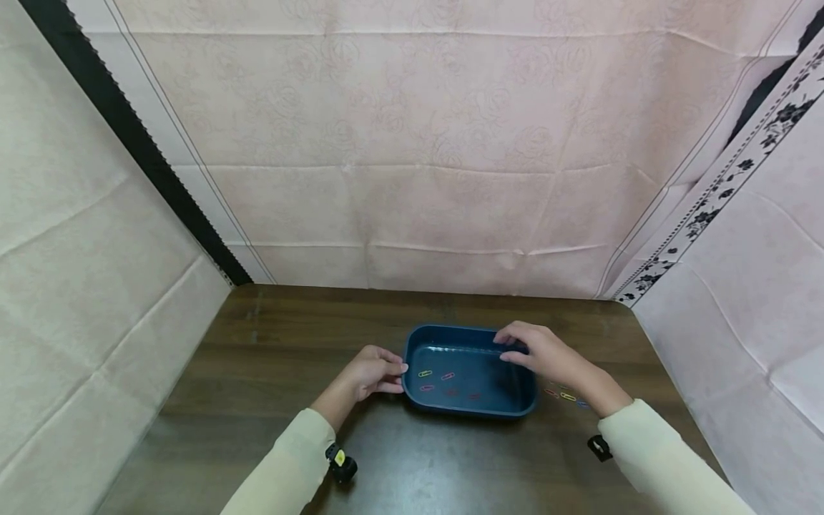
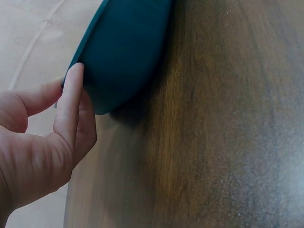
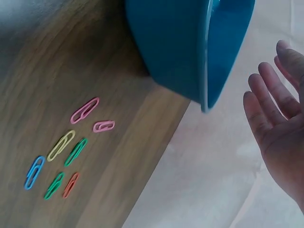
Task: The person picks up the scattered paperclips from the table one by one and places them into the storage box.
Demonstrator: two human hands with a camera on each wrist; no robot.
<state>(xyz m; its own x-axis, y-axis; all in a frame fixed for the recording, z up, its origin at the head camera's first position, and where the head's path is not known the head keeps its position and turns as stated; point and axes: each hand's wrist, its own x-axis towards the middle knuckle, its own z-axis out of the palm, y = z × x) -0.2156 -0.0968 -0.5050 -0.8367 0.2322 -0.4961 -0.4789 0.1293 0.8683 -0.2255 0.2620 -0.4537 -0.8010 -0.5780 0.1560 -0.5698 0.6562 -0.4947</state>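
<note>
A dark blue rectangular tray [image 1: 471,410] stands on the wooden table, with a yellow paper clip [image 1: 425,373] and several reddish ones lying on its floor. My left hand [image 1: 373,372] pinches the tray's left rim between thumb and fingers, as the left wrist view also shows. Over the tray's right end hovers my right hand [image 1: 543,352], fingers loosely bent and apart, with nothing visible in them. Right of the tray, loose paper clips lie on the table: a yellow one [image 3: 61,146], a blue one [image 3: 34,172], an orange-red one [image 3: 71,185], plus green and pink ones.
The brown wooden table [image 1: 270,357] extends around the tray. Pale cloth [image 1: 412,214] hangs behind its far edge, and more cloth walls [image 1: 96,322] stand at the left and right. Each wrist carries a small black device [image 1: 341,465].
</note>
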